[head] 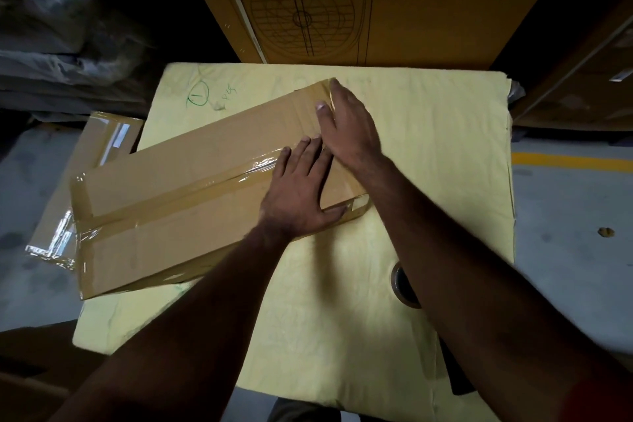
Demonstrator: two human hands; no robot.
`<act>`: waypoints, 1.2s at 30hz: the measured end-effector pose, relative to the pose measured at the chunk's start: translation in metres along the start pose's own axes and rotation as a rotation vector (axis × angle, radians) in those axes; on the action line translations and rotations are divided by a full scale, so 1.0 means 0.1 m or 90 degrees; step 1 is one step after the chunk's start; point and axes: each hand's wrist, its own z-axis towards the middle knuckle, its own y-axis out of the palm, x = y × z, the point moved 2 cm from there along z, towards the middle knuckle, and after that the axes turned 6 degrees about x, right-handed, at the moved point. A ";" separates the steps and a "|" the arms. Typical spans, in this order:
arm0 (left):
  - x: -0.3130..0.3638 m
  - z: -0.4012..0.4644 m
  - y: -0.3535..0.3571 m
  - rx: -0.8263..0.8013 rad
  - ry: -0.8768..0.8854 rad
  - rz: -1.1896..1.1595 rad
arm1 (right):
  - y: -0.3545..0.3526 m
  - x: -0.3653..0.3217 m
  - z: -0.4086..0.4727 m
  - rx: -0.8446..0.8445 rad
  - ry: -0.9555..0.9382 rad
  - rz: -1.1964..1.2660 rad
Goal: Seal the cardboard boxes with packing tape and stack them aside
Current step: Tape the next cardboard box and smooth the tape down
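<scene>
Both hands point(301, 195) flat on taped box point(178, 192)

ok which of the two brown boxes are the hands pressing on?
The long box lying on the yellow sheet; the left hand and right hand lie flat on its taped top. The other box sits lower, partly hidden behind it, untouched.

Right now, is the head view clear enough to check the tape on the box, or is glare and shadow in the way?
Head view: glare streaks the tape beside the left hand and at the cardboard box's left end; the right hand covers the far end. Corners fall dark, the tape roll sits in arm shadow, and wide-angle bending curves the edges.
</scene>
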 end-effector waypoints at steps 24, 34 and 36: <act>-0.03 0.00 0.05 0.051 0.007 -0.012 | 0.27 -0.41 0.93 -0.192 -0.050 -0.326; -0.03 0.02 0.06 0.029 0.000 -0.008 | 0.21 -0.26 0.46 -0.037 0.114 -0.144; -0.02 0.03 0.04 0.019 -0.002 -0.008 | 0.20 -0.15 0.21 -0.032 0.111 -0.134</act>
